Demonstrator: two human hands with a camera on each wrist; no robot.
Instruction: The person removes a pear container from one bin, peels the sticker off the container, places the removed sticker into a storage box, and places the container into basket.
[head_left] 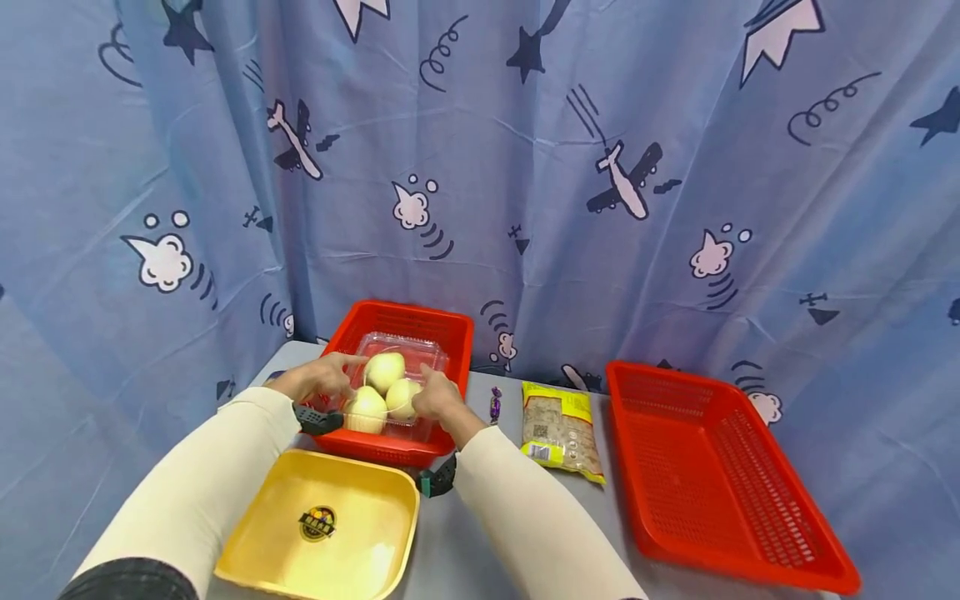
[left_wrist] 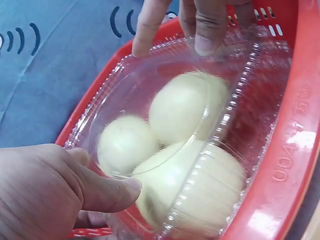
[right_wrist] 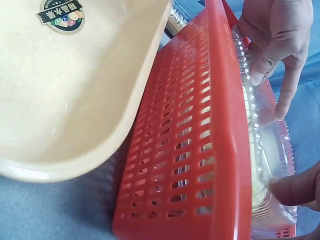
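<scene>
Inside a red basket point(head_left: 378, 450) at the left lies a clear plastic clamshell box point(head_left: 408, 346) with three pale yellow, round, fruit-like pieces point(head_left: 384, 372). My left hand point(head_left: 318, 379) grips the box's left side. In the left wrist view its thumb point(left_wrist: 122, 194) lies over the clear lid, with other fingers lower at the side. My right hand point(head_left: 442, 398) holds the box's right side. The right wrist view has its thumb point(right_wrist: 259, 72) at the lid's near edge and the index finger point(right_wrist: 286, 102) reaching across toward the far edge.
A yellow basin point(head_left: 375, 558) with a round sticker stands in front of the red basket. To the right lie a purple-wrapped candy point(head_left: 496, 404) and a yellow-edged packet point(head_left: 558, 429). A second red basket point(head_left: 697, 467) stands farther right. A patterned blue curtain point(head_left: 480, 183) hangs behind.
</scene>
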